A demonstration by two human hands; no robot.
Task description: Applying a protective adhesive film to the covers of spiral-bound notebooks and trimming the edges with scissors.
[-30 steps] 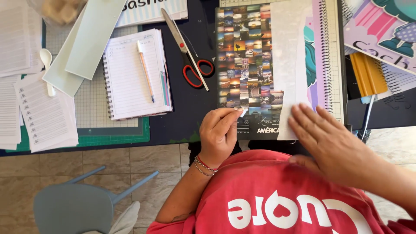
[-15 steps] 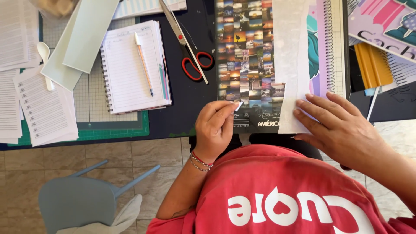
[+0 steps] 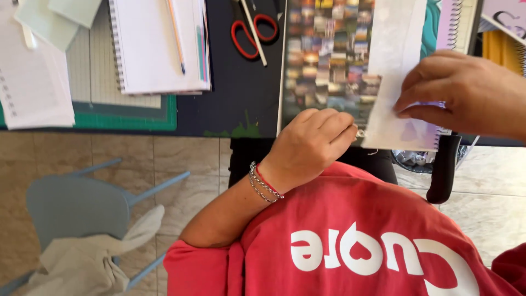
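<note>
A spiral notebook with a photo-collage cover (image 3: 329,60) lies on the dark table (image 3: 235,93) in front of me. A white translucent sheet (image 3: 394,49) covers its right part. My left hand (image 3: 312,142), with bracelets on the wrist, pinches the sheet's near left corner between thumb and fingers. My right hand (image 3: 466,90) rests on the sheet's right side, fingertips curled down onto it near the spiral binding. My red shirt fills the bottom of the view.
Red-handled scissors (image 3: 252,33) lie left of the collage notebook. Further left are a white spiral pad (image 3: 159,44) with a pen (image 3: 176,38), a green cutting mat (image 3: 126,115) and loose papers (image 3: 33,93). A grey chair (image 3: 76,203) with a cloth (image 3: 93,257) stands below left.
My right hand has moved from the table's near edge up onto the sheet. My left hand keeps its pinch at the sheet's near corner. The view has drawn closer.
</note>
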